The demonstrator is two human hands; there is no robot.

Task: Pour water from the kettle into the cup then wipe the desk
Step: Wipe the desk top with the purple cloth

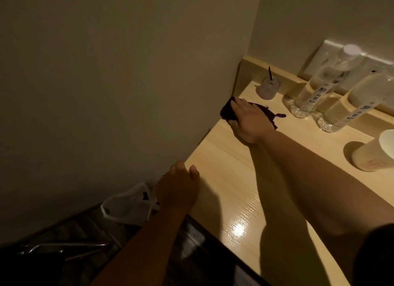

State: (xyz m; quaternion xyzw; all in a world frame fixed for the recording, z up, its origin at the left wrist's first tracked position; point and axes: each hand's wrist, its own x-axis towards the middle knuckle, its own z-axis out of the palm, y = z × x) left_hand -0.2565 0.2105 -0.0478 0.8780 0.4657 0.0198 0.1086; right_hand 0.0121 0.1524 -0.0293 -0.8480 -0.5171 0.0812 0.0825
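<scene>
My right hand (pixel 247 121) lies flat on a dark cloth (pixel 227 110), pressing it onto the pale wooden desk (pixel 230 179) near the far left corner by the wall. Part of the cloth sticks out to the right of the hand. My left hand (pixel 178 186) rests on the desk's left front edge, fingers curled over it, holding nothing. A white paper cup (pixel 375 153) stands at the right edge of the view. No kettle is in sight.
Two clear plastic water bottles (pixel 319 87) (pixel 349 106) stand along the back rim. A small plastic cup with a dark straw (pixel 269 87) sits in the far corner. A white plastic bag (pixel 128 204) hangs below the desk's left edge, above a dark floor.
</scene>
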